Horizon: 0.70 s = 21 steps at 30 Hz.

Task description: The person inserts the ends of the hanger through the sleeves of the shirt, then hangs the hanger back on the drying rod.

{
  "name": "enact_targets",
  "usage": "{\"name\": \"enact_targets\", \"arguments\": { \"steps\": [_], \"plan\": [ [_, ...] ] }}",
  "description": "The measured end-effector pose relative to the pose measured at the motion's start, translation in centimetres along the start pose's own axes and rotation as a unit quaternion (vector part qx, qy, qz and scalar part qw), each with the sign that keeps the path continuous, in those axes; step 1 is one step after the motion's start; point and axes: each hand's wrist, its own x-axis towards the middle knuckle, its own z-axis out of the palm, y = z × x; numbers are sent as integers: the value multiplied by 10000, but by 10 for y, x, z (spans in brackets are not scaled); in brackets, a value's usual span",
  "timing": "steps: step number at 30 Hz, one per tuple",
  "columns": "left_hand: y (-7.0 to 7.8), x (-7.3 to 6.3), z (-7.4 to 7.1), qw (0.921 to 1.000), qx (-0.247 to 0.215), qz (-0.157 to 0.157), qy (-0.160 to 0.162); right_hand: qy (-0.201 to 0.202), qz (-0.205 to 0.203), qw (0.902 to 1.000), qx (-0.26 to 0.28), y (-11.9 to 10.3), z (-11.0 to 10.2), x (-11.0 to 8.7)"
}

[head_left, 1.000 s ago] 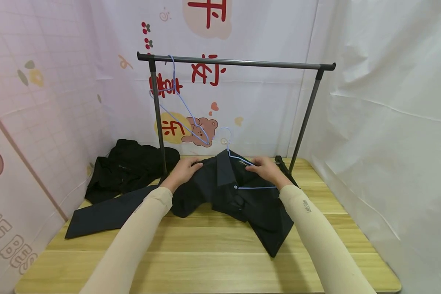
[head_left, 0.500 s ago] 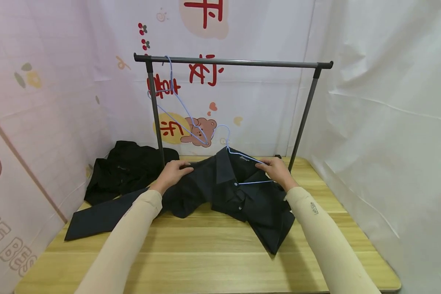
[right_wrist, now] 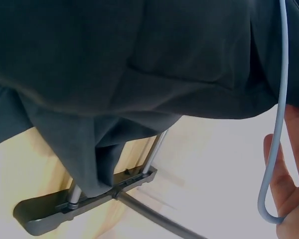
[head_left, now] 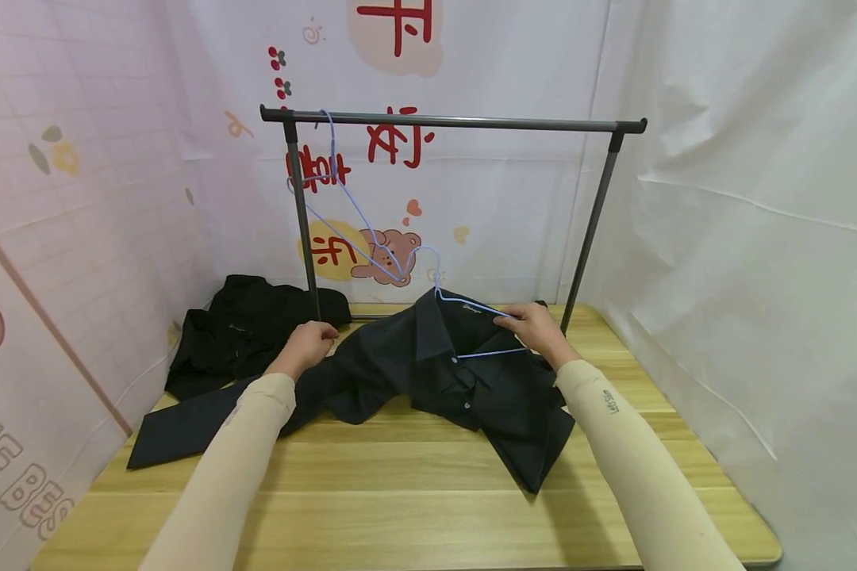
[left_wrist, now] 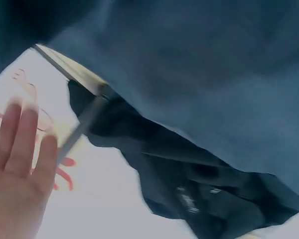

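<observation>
A black button-up shirt (head_left: 378, 353) lies draped over the table, its collar (head_left: 434, 331) raised around a thin blue wire hanger (head_left: 471, 302). The hanger's hook stands up above the collar, and one end sticks out of the neck opening on the right. My right hand (head_left: 536, 327) grips that end; the right wrist view shows the blue wire (right_wrist: 282, 74) looping down across the fingers. My left hand (head_left: 305, 346) is over the shirt's left sleeve (head_left: 193, 428). In the left wrist view its fingers (left_wrist: 25, 139) are extended beside the dark cloth, holding nothing.
A dark metal rack (head_left: 450, 121) stands at the back of the wooden table (head_left: 400, 507), its foot (right_wrist: 45, 211) near the shirt. Another blue hanger (head_left: 357, 206) hangs from its bar at the left. A crumpled black garment (head_left: 243, 325) lies at the back left.
My left hand has slid leftward off the shirt's shoulder toward the sleeve. My right hand moved slightly right with the hanger's end, and the shirt's right side shifted a little.
</observation>
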Motion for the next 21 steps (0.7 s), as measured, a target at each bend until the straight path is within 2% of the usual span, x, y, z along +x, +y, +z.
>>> {"name": "enact_targets", "arguments": {
  "steps": [2,4,6,8,11,15,21],
  "plan": [
    [11,4,2,9995,-141,129,266,-71,81,9999,-32,-2,1,2],
    [28,8,7,9977,-408,311,443,-138,110,9998,-119,-4,2,3],
    [48,11,12,9949,-761,531,402,-192,86,9996,-170,-6,4,4],
    [66,13,18,9905,-1134,739,226,-235,20,9995,-220,-8,7,5],
    [85,15,27,9832,-1555,953,5,-263,-78,9993,-259,-12,9,5],
    [95,18,38,9805,-1664,1044,64,-73,-84,9985,-528,-15,12,4],
    [100,20,45,9809,-1709,884,293,537,27,9938,-978,-15,21,1]
  ]
}}
